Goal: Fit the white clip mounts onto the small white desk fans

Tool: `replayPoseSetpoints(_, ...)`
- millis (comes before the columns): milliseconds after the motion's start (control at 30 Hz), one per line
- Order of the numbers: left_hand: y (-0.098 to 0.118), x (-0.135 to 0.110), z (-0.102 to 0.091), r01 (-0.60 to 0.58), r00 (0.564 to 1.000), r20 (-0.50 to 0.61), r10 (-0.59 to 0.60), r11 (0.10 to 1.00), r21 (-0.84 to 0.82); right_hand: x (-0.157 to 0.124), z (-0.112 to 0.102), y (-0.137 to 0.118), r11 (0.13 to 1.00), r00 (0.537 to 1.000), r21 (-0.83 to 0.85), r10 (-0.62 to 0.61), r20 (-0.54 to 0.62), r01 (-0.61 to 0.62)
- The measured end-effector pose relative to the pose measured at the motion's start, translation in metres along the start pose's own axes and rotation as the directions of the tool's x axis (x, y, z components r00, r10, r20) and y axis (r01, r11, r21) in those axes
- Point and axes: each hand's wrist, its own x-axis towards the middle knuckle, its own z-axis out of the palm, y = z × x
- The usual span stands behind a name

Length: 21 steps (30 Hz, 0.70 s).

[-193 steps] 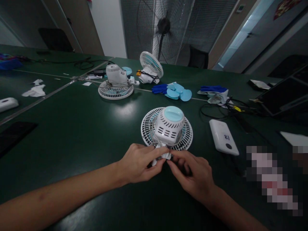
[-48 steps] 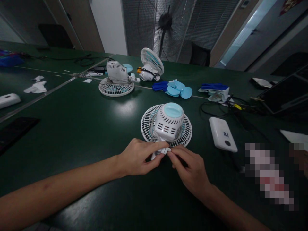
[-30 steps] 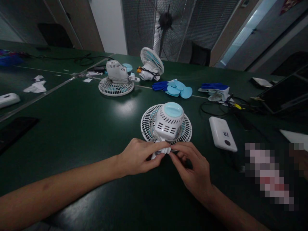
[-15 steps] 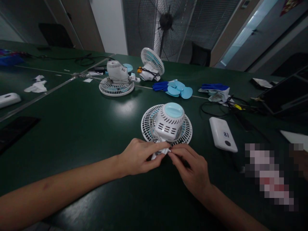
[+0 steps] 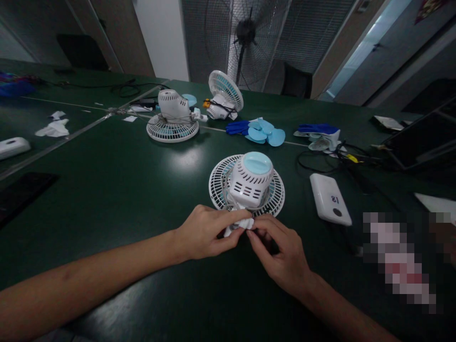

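A small fan (image 5: 251, 185) lies face down on the dark green table, its white motor housing with a light blue cap pointing up. Its round white grille (image 5: 219, 178) rests under the housing. At the fan's near edge, my left hand (image 5: 206, 232) pinches a small crumpled-looking white piece (image 5: 245, 223) between thumb and fingers. From the other side, my right hand (image 5: 281, 247) has thumb and forefinger closed at that piece's right end. The fingers partly cover the piece, so its exact kind is unclear.
Two more small fans, one face down (image 5: 173, 118) and one tilted (image 5: 224, 97), stand farther back. Light blue fan blades (image 5: 265, 132) lie by blue gloves (image 5: 237, 127). To the right are a white power bank (image 5: 329, 199), another glove (image 5: 320, 135) and black cables (image 5: 313, 164).
My right thumb and fingers have shifted slightly at the white piece, and more of its right end shows. My left hand and the fan stay in place.
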Motion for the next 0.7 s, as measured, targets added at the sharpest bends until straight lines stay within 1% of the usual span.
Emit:
replayPoseSetpoints(133, 0.0001, -0.0003, 0.0003, 0.026, 0.999, 0.022, -0.026, 1.0, -0.011, -0.005, 0.0019, 0.0006, 0.996, 0.988, -0.083, 0.004, -0.154, -0.017)
replayPoseSetpoints(200, 0.0001, -0.0003, 0.0003, 0.029, 0.999, 0.025, -0.029, 1.0, -0.007, -0.0056, 0.0018, 0.0016, 0.994, 0.983, -0.106, -0.005, -0.184, -0.015)
replayPoseSetpoints(333, 0.0002, 0.0001, 0.0001, 0.018, 1.0, 0.013, -0.018, 1.0, -0.001, -0.005, 0.0001, 0.0038, 0.988, 0.982, -0.156, -0.047, -0.182, 0.019)
replayPoseSetpoints(467, 0.0009, 0.0005, -0.0007, 0.024, 0.999, 0.029, -0.024, 1.0, -0.007, -0.0053, -0.002, 0.0033, 0.983, 0.982, -0.174, -0.084, -0.172, 0.054)
replayPoseSetpoints(700, 0.0015, 0.0013, -0.0015, 0.026, 0.999, 0.033, -0.026, 1.0, -0.002, -0.0029, -0.0048, -0.0007, 0.982, 0.985, -0.178, -0.086, -0.152, 0.059)
